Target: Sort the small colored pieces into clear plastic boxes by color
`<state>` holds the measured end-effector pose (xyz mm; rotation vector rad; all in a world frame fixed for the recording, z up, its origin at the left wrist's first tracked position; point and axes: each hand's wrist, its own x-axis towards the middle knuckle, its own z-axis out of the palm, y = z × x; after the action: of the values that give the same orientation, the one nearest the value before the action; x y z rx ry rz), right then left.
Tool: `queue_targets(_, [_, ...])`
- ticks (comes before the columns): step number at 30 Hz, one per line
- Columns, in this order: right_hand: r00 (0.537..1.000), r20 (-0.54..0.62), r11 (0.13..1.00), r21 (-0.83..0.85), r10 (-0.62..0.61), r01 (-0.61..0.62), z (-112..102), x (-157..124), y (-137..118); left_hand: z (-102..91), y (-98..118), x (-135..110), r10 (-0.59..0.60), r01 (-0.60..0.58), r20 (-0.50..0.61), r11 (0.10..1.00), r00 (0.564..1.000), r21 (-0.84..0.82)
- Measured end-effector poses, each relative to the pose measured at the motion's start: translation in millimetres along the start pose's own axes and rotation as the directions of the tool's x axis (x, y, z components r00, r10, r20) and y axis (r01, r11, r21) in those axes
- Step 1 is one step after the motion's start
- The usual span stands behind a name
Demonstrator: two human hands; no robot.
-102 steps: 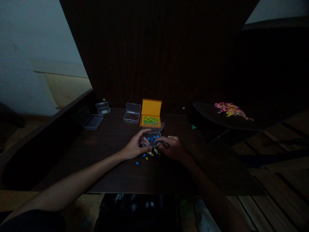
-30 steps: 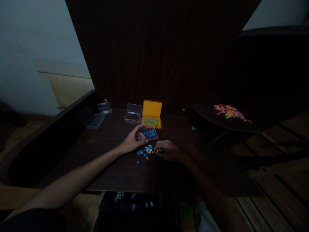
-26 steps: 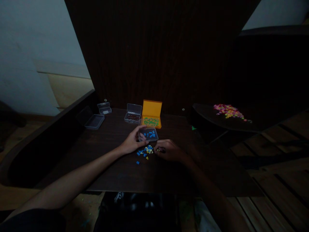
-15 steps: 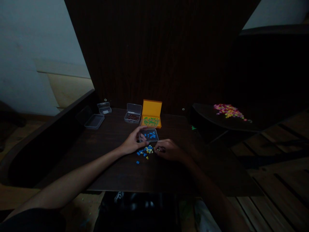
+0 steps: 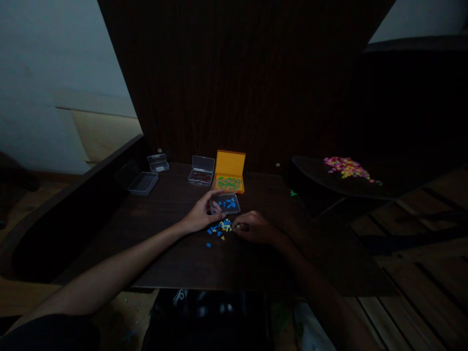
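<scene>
My left hand [image 5: 202,213] is closed around the left side of a clear plastic box [image 5: 237,211] whose lid is up. Small blue pieces [image 5: 230,203] lie inside that box. Just in front of it, a loose pile of small yellow and blue pieces [image 5: 225,226] is spread on the dark table. My right hand [image 5: 255,227] rests at the right edge of this pile, fingers curled and pinched together. Pale yellow bits show at its fingertips, though I cannot make out exactly what is gripped. A single blue piece [image 5: 208,245] lies apart, nearer to me.
Behind stand an orange box [image 5: 230,163] with green pieces and a clear box [image 5: 202,176] with dark reddish pieces, both lids up. Two more clear boxes [image 5: 144,183] sit at the left. A pink and yellow heap [image 5: 347,167] lies on the right-hand ledge. A green bit [image 5: 293,193] is near it.
My right hand has shifted very slightly at the pile's edge, and its fingertips have moved a little. My left hand and the clear box stay in place.
</scene>
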<state>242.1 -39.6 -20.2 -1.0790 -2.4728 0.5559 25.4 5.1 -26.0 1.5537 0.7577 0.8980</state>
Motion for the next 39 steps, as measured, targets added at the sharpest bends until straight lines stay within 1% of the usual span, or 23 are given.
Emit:
queue_targets(3, [0.999,-0.027,0.999,0.028,0.029,-0.028,-1.7,-0.8,0.1,-0.4,-0.5,-0.1,-0.003,0.003,0.000,1.000,1.000,0.002])
queue_targets(5, [0.995,-0.062,0.995,0.077,0.075,-0.071,-4.2,-1.2,-0.8,-0.6,-1.5,0.0,0.000,0.000,0.004,1.000,1.000,0.000])
queue_targets(7, [0.983,-0.123,0.983,0.137,0.137,-0.120,-6.7,-1.2,-2.1,-0.7,-2.5,0.2,0.009,-0.009,0.006,1.000,1.000,-0.001])
queue_targets(9, [0.957,-0.204,0.969,0.180,0.207,-0.171,-8.5,-0.7,-2.8,-0.5,-3.1,0.3,0.015,-0.015,0.006,1.000,1.000,-0.003])
queue_targets(11, [0.921,-0.290,0.958,0.195,0.261,-0.210,-9.1,0.0,-2.1,0.0,-3.4,0.3,0.012,-0.012,0.007,1.000,1.000,-0.005])
queue_targets(13, [0.890,-0.355,0.954,0.191,0.286,-0.230,-8.4,0.6,0.5,0.8,-3.7,0.1,0.003,-0.003,0.012,1.000,1.000,-0.008])
queue_targets(15, [0.873,-0.393,0.955,0.178,0.289,-0.236,-7.1,1.1,4.2,1.8,-4.4,-0.2,-0.001,0.002,0.017,1.000,1.000,-0.005])
queue_targets(20, [0.863,-0.397,0.950,0.155,0.311,-0.271,-3.5,2.0,13.5,4.6,-6.5,-1.6,0.027,-0.027,0.047,1.000,0.999,0.004])
queue_targets(24, [0.856,-0.401,0.945,0.143,0.327,-0.294,-2.4,2.7,15.8,6.7,-6.2,-3.1,0.043,-0.043,0.080,0.999,0.996,0.003])
queue_targets(26, [0.863,-0.380,0.943,0.149,0.333,-0.299,-2.7,3.0,14.9,7.3,-5.7,-3.5,0.046,-0.046,0.090,0.999,0.995,-0.003])
queue_targets(30, [0.900,-0.296,0.946,0.156,0.319,-0.284,-3.9,2.9,11.9,8.0,-5.1,-4.4,0.041,-0.041,0.098,0.999,0.994,-0.002])
queue_targets(32, [0.910,-0.271,0.947,0.156,0.314,-0.281,-4.4,2.8,10.8,8.1,-5.2,-4.9,0.036,-0.037,0.100,0.999,0.994,0.000])
queue_targets(37, [0.907,-0.244,0.936,0.169,0.344,-0.310,-4.2,3.1,11.5,7.9,-5.9,-5.1,0.038,-0.040,0.106,0.999,0.994,0.010])
queue_targets(39, [0.896,-0.259,0.930,0.184,0.359,-0.319,-3.6,3.1,12.8,7.3,-6.3,-4.7,0.048,-0.049,0.109,0.999,0.993,0.008])
